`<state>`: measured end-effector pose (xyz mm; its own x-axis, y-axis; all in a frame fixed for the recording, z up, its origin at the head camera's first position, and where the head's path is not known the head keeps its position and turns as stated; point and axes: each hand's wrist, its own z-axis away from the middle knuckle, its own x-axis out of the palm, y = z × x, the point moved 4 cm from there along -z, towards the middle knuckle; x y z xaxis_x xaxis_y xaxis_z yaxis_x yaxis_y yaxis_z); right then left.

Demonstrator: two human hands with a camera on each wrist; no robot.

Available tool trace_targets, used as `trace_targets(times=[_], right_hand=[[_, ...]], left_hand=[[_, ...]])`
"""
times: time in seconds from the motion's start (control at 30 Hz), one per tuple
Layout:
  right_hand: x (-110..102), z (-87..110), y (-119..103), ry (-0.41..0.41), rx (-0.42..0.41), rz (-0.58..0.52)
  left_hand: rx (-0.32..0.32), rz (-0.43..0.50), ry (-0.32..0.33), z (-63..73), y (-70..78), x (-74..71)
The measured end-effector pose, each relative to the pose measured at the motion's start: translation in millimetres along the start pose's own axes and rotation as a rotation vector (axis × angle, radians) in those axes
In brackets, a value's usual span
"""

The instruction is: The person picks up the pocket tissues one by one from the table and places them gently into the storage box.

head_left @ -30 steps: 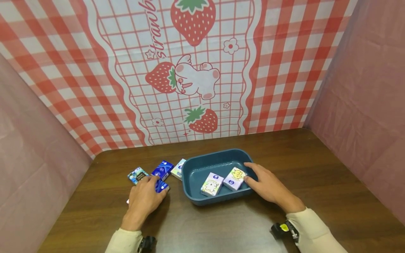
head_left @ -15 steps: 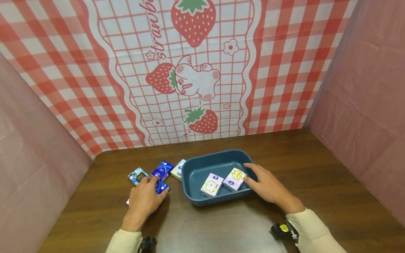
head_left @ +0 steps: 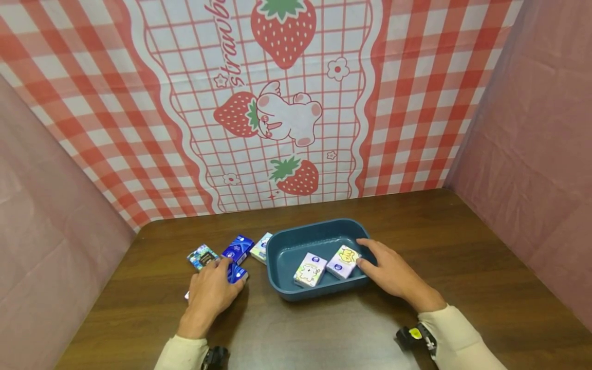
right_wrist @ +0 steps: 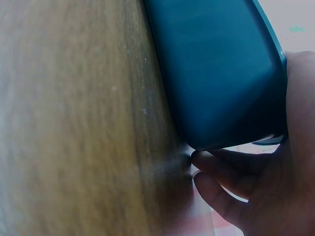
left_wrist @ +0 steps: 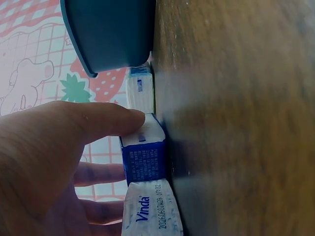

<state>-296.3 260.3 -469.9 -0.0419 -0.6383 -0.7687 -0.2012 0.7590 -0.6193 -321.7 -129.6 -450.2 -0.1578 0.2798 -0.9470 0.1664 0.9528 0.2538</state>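
Note:
My left hand [head_left: 211, 287] pinches a blue tissue pack [head_left: 236, 273] lying on the table. In the left wrist view the thumb lies on one end of this blue pack [left_wrist: 143, 160], and the fingers reach behind it. Close by, a white Vinda pack [left_wrist: 150, 209] shows its printed end. My right hand [head_left: 393, 270] grips the right end of a dark teal bin [head_left: 302, 295], thumb over the rim and other fingers curled outside its wall [right_wrist: 221, 73]. Inside the bin lie two tissue packs, one with a white cartoon [head_left: 310, 270] and one with a yellow cartoon [head_left: 344, 261].
Past the left hand lie a floral tissue pack [head_left: 201, 256] and another blue pack [head_left: 238, 248]. A light patterned pack [head_left: 261, 247] sits against the bin's left side. A strawberry-print cloth [head_left: 287, 118] hangs behind the brown wooden table [head_left: 407, 210].

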Motion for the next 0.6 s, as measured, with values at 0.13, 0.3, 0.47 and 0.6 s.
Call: trace_targets(times=[0.13,0.3,0.47,0.6], right_hand=[[0.5,0.0,0.4,-0.002,0.0,-0.004],[0.5,-0.2,1.5,0.0,0.007,0.0],[0.6,-0.1,1.7,0.0,0.008,0.005],[0.9,0.1,1.7,-0.001,0.01,0.006]], left_hand=[[-0.008,0.006,0.005,0.1,-0.6,0.2],[-0.022,0.02,0.014,-0.8,-1.1,0.7],[-0.04,0.035,0.016,-0.5,-1.4,0.8],[-0.057,0.044,0.006,-0.1,-1.7,1.1]])
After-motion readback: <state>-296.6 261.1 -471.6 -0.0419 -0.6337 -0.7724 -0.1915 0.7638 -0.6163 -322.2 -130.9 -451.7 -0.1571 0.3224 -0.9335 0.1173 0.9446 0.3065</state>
